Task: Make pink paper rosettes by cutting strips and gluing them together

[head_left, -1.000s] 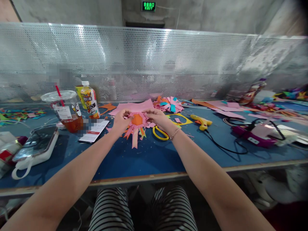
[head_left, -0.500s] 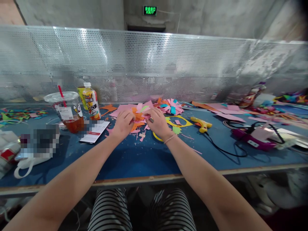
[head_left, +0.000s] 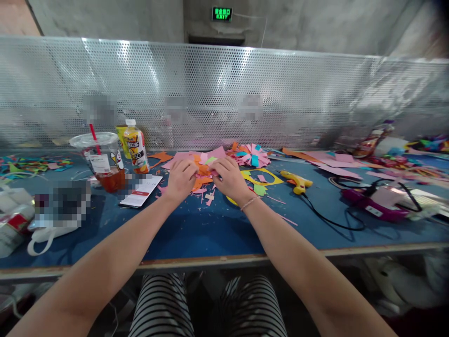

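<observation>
My left hand point(head_left: 181, 180) is curled over the pile of cut paper, its fingertips pinched together. Facing it, my right hand point(head_left: 228, 177) has thumb and fingers closed in a pinch as well. Between the fingertips shows a small piece of pink paper point(head_left: 209, 172), partly covered by the fingers, so its full shape is hidden. Orange paper point(head_left: 201, 164) lies just behind and beneath, with pink sheets farther back. Beside my right hand are a yellow paper cut-out with a round hole point(head_left: 277, 178) and a pink paper flower with blue strips point(head_left: 255, 158).
To the left stand a plastic cup with a red straw point(head_left: 109, 180) and a drink bottle point(head_left: 141, 152), near a phone point(head_left: 142, 191). A yellow glue gun point(head_left: 298, 181) and its cord lie right, before a purple power strip point(head_left: 373, 204). A perforated metal screen point(head_left: 210, 93) closes the back.
The whole view has shifted slightly, so things appear a little farther right. My hands stay over the paper pile, with only small finger movements.
</observation>
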### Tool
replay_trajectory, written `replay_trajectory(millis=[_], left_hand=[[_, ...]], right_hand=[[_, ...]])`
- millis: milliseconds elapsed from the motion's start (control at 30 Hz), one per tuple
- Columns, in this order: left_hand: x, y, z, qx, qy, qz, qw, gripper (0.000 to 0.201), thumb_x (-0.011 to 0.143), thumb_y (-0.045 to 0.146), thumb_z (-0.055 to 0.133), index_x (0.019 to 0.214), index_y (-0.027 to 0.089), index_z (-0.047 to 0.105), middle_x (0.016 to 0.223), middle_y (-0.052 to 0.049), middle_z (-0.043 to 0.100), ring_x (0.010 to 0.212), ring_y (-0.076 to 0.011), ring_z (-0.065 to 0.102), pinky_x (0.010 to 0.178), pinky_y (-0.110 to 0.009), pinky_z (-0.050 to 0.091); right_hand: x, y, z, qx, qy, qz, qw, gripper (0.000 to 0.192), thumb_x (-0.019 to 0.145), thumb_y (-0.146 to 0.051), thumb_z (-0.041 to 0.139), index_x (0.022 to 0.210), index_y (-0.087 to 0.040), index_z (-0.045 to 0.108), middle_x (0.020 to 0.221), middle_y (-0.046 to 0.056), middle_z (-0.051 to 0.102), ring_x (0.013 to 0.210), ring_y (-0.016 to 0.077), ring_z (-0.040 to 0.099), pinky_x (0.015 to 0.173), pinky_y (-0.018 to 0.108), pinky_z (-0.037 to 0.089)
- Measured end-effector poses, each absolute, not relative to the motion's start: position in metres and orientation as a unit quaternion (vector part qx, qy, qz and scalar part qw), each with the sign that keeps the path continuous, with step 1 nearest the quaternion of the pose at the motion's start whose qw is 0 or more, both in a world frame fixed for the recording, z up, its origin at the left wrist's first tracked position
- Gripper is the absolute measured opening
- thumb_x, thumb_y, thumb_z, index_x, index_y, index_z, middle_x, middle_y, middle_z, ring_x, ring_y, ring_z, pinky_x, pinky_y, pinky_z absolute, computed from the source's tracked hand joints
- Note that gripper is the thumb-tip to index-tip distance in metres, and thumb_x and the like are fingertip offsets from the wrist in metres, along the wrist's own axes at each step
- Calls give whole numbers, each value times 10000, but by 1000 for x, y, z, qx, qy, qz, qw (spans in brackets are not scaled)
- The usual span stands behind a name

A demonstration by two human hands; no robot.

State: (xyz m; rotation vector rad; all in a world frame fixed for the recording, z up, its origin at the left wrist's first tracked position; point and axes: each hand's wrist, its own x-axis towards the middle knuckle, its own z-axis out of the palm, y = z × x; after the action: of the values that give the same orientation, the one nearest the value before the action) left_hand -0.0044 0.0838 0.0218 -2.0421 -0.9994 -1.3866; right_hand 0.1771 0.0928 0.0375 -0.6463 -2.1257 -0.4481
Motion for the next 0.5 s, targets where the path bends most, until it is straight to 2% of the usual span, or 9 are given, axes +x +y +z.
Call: replay_trajectory(millis=[133, 300, 500], left_hand=[[-5, 82, 23, -743, -366, -495, 261, 196, 689, 37, 495, 672, 218, 569, 753, -17, 583, 761, -170, 488, 741, -319, 335], [-5, 82, 23, -749, -356, -504, 240, 209, 713, 52, 479, 707, 228, 593, 765, -17, 582, 785, -174, 494, 753, -324, 332], [-5, 82, 23, -743, -365, -502, 253, 196, 717, 62, 489, 687, 229, 587, 756, -18, 580, 792, -175, 498, 766, -326, 332]], right_hand=[[176, 94, 36, -276, -852, -185, 405, 168, 731, -103, 472, 856, -188, 546, 903, 69, 593, 897, 207, 481, 848, 352, 357], [176, 93, 36, -290, -852, -175, 398, 171, 739, -136, 491, 888, -198, 546, 906, 71, 579, 913, 224, 481, 845, 364, 353], [176, 92, 37, -307, -838, -167, 419, 142, 702, -130, 510, 827, -194, 525, 864, 73, 568, 885, 232, 478, 808, 360, 364]])
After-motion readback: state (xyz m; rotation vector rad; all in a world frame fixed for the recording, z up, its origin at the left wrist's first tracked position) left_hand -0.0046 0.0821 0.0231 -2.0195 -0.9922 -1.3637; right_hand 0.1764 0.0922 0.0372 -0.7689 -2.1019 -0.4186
